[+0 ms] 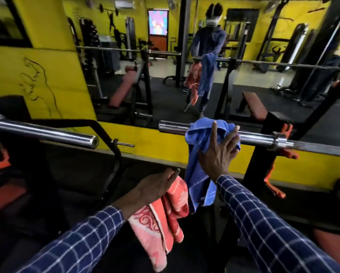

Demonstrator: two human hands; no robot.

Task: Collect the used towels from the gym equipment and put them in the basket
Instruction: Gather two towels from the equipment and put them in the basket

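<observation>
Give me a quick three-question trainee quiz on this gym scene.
1. Fill in: the right hand rests on the ____ towel draped over the barbell.
2. Which hand holds the red towel? A. left hand B. right hand C. neither
3. True or false: a basket is in view.
Key: 1 blue towel; 2 A; 3 false.
</observation>
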